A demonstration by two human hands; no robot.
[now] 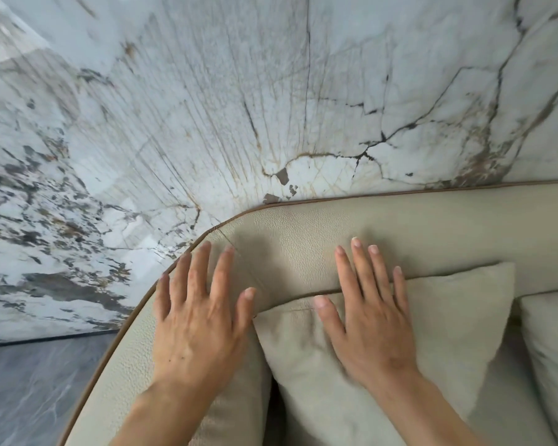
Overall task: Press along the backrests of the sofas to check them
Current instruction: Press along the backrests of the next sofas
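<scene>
Here, veined marble wall [271, 91] fills upper view, grey floor [29, 391] at lower left. Beige leather sofa backrest [416, 220], brown-piped along top edge, curves across right and lower centre, against wall. Matching cushion [448, 317] leans on backrest, second cushion [554, 349] at right edge. Left hand [197, 329] flat, fingers spread, on backrest's rounded corner. Right hand [374, 320] flat, fingers spread, palm over cushion, fingertips on backrest. Hands apart, gripping nothing.

backrest [303, 239] — pebbled matt leather | cushion [448, 317] — cloth | wall [239, 91] — glossy marble
</scene>
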